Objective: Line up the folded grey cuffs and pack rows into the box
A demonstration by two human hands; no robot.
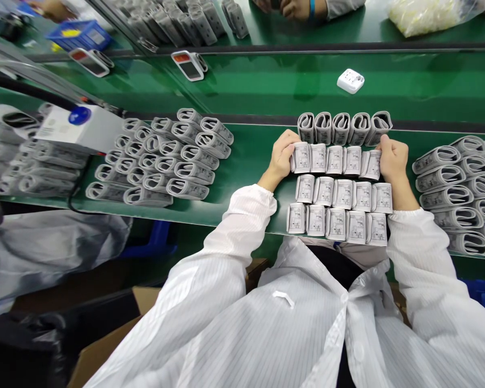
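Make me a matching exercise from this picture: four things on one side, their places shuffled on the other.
1. left hand
2. white device
3. right hand
4. blue tray

A. at the right end of a row of grey rolls
B. near the picture's upper left corner
C. at the left end of that row
D. on the green strip beyond the rolls

Pairs: 1-C, 2-D, 3-A, 4-B
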